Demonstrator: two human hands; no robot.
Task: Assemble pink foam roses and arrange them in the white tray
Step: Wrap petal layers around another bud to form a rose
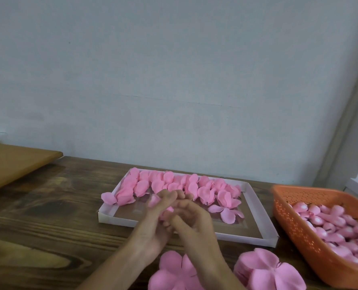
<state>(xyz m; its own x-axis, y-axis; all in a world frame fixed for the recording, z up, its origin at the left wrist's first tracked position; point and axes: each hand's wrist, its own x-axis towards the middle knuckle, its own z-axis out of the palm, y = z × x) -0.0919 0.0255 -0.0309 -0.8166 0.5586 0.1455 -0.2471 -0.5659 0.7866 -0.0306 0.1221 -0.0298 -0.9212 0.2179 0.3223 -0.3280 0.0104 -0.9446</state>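
Holding one pink foam rose (154, 200) over the white tray's (243, 237) near edge, we pinch it between our left hand (153, 225) and right hand (194, 222), fingers curled round it. Finished roses (174, 185) crowd the tray's far side, too packed to count. Two petal stacks (270, 268) lie before the tray, and one orange basket (295, 225) of buds (337, 225) stands to its right.

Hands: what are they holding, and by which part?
Left hand and right hand pinch a pink foam piece between them; which part is too blurred to tell.
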